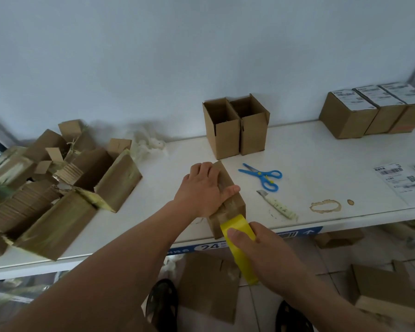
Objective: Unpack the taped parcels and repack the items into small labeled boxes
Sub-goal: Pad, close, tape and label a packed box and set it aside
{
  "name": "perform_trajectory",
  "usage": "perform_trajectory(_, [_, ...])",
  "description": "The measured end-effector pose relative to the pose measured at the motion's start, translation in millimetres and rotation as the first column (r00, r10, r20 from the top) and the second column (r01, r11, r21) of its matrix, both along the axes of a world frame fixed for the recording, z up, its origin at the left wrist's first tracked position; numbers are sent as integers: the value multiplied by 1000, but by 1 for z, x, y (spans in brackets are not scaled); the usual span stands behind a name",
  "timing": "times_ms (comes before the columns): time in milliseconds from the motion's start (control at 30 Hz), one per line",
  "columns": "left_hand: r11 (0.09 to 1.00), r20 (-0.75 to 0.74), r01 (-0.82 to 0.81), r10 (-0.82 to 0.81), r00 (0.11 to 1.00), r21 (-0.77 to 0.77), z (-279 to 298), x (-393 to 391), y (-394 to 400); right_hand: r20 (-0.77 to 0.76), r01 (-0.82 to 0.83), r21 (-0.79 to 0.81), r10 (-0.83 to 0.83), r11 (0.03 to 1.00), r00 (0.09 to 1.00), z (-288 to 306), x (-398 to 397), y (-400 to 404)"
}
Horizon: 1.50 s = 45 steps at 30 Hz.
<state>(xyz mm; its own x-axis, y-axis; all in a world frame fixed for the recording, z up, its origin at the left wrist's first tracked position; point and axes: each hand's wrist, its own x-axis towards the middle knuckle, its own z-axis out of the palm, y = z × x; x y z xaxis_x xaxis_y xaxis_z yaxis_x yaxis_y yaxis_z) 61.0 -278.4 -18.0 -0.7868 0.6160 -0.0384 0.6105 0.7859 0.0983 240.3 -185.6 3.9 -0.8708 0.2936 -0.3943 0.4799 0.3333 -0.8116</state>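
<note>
Cardboard, light and stiff, makes up the small box point(228, 202) standing at the front edge of the table point(321, 164), and it would likely crush if squeezed at the flaps, so the walls are the better hold. Left hand point(203, 188) presses flat on its top, fingers together, thumb hooked over the right edge. Right hand point(256, 245) grips the yellow tape roll point(240, 245), fingers curled round it, against the box's near face. Scissors point(264, 177) and a knife point(277, 204) lie just beside
</note>
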Motion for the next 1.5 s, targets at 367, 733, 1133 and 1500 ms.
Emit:
perform_trajectory(367, [999,193,-27,23,981,17,7,11,-8,26,-23,-104,26,994,999,-13,3,1])
perform_trajectory(733, [972,164,160,-131,978,-175,15,-10,-37,8,-73,-276,78,958,997,-20,-20,-15])
perform_trajectory(1133, [985,104,164,-157,982,-55,-8,-27,-38,23,-28,-308,37,951,999,-43,-38,-27])
perform_trajectory(1500, [994,156,56,-69,985,91,-7,-29,-43,78,10,-367,20,930,997,-40,-50,-20])
